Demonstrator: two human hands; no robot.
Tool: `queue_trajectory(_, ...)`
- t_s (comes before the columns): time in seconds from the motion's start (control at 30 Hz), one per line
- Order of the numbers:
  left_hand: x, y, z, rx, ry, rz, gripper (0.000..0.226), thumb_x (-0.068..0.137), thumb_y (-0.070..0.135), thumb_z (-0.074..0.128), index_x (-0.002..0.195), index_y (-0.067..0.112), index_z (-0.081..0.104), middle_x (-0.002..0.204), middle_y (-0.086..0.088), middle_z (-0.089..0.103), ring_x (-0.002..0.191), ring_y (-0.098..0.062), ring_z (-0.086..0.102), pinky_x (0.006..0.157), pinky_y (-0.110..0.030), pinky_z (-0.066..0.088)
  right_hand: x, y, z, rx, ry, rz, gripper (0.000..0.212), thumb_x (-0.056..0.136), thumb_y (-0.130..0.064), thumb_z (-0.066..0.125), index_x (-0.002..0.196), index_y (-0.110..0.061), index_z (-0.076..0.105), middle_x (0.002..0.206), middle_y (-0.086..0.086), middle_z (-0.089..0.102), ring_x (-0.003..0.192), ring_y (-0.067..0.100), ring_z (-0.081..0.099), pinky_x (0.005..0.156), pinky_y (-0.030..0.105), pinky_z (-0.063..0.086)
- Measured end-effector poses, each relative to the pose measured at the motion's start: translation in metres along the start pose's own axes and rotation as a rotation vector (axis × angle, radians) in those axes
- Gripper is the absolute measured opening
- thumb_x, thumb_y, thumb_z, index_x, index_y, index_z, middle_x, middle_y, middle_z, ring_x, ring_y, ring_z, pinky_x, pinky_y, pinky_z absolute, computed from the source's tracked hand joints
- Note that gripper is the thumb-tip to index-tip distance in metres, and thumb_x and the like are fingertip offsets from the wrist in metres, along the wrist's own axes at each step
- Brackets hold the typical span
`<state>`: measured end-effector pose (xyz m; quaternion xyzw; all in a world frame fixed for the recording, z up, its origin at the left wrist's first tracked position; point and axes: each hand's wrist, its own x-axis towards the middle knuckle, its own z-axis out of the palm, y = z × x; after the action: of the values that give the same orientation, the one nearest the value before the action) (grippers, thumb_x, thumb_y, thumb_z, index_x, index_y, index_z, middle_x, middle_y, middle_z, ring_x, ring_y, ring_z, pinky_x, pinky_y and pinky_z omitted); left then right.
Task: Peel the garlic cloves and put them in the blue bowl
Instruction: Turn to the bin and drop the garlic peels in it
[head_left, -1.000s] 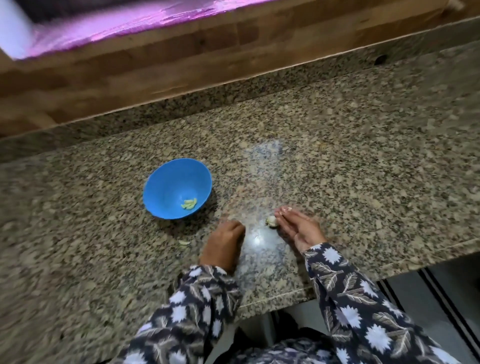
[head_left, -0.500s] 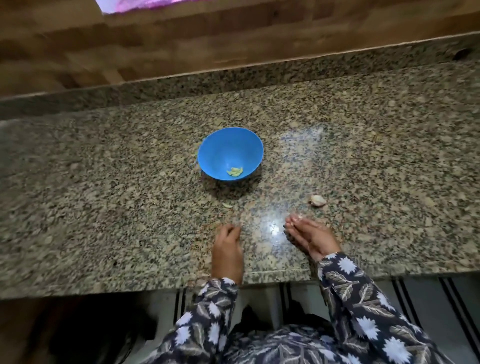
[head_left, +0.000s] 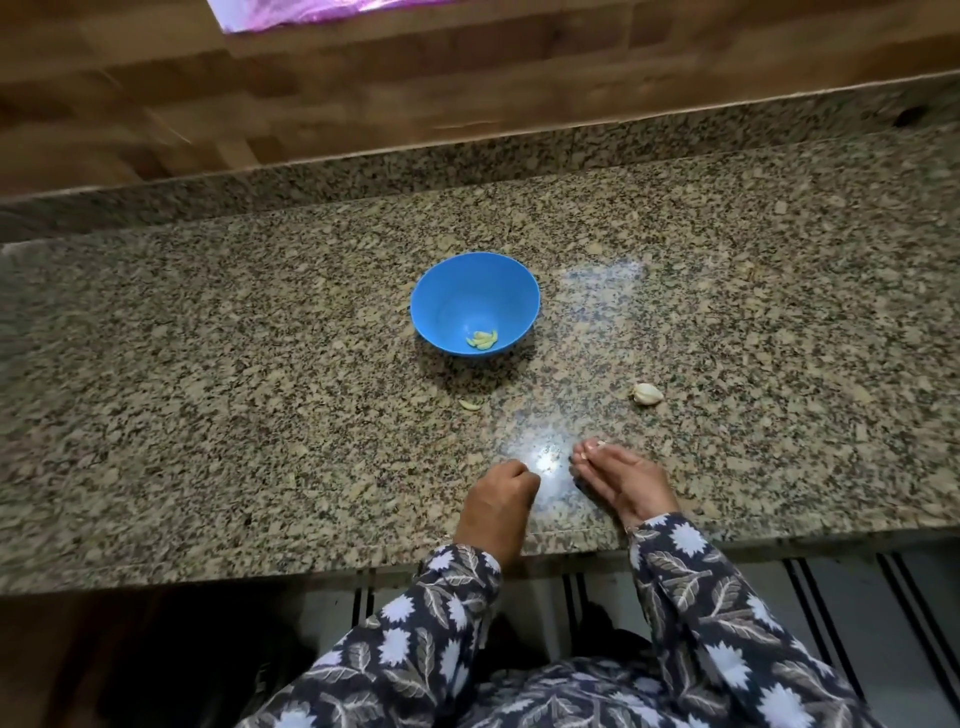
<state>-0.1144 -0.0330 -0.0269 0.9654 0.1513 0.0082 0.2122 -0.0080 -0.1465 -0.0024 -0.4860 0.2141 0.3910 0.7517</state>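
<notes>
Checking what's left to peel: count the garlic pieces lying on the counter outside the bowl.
2: an unpeeled clove right of the blue bowl, a small piece just in front of it. Closed hands may hide more.

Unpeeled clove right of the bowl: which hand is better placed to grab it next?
Right, probably. The unpeeled clove lies on the counter just beyond the right hand, whose fingers point that way. The left hand is curled and farther off, nearer the blue bowl.

A round blue plastic bowl (head_left: 475, 304) sits upright at frame centre, holding a few pale yellow-green peeled garlic cloves (head_left: 482, 339). A whitish unpeeled garlic clove (head_left: 647, 393) lies lower right; a small pale piece (head_left: 469, 404), perhaps peel, lies just below the bowl.
</notes>
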Motion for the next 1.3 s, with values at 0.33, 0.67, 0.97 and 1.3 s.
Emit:
queue_trajectory(0.33, -0.047, -0.081, -0.061, -1.866, 0.260, -0.961, 0.021, 0.083, -0.013, 0.051, 0.091, -0.004, 0.068, 0.085, -0.014, 0.073, 0.072, -0.015, 0.071, 0.058, -0.018, 0.055, -0.011, 0.048, 0.075, -0.274, -0.252, 0.212, 0.017, 0.084, 0.013, 0.051, 0.100, 0.015, 0.056, 0.088, 0.018, 0.065, 0.058, 0.016, 0.067, 0.056, 0.020, 0.056)
queue_trajectory(0.67, -0.229, -0.131, -0.072, -2.167, 1.317, -1.158, 0.029, 0.093, -0.008, 0.042, 0.080, -0.001, 0.067, 0.065, -0.009, 0.070, 0.055, -0.012, 0.068, 0.058, -0.020, 0.055, -0.058, 0.206, 0.166, -0.752, -0.684, 0.517, 0.022, 0.085, 0.011, 0.053, 0.106, 0.017, 0.057, 0.081, 0.015, 0.065, 0.061, 0.011, 0.066, 0.064, 0.016, 0.056)
queue_trajectory(0.97, -0.378, -0.199, -0.069, -2.150, 1.755, -1.119, 0.022, 0.093, -0.003, 0.047, 0.112, -0.002, 0.057, 0.086, -0.008, 0.067, 0.079, -0.013, 0.063, 0.081, -0.021, 0.051, -0.122, 0.362, 0.222, -0.888, -0.782, 0.668, 0.017, 0.089, 0.008, 0.049, 0.077, 0.005, 0.061, 0.061, 0.010, 0.069, 0.058, 0.014, 0.068, 0.068, 0.021, 0.057)
queue_trajectory(1.3, -0.472, -0.287, -0.092, -2.111, 1.820, -1.157, 0.037, 0.092, -0.007, 0.047, 0.129, -0.006, 0.047, 0.107, -0.011, 0.063, 0.099, -0.017, 0.060, 0.096, -0.023, 0.042, -0.162, 0.468, 0.268, -0.875, -0.664, 0.699, 0.027, 0.090, 0.007, 0.048, 0.114, 0.016, 0.052, 0.091, 0.021, 0.063, 0.059, 0.015, 0.068, 0.058, 0.019, 0.056)
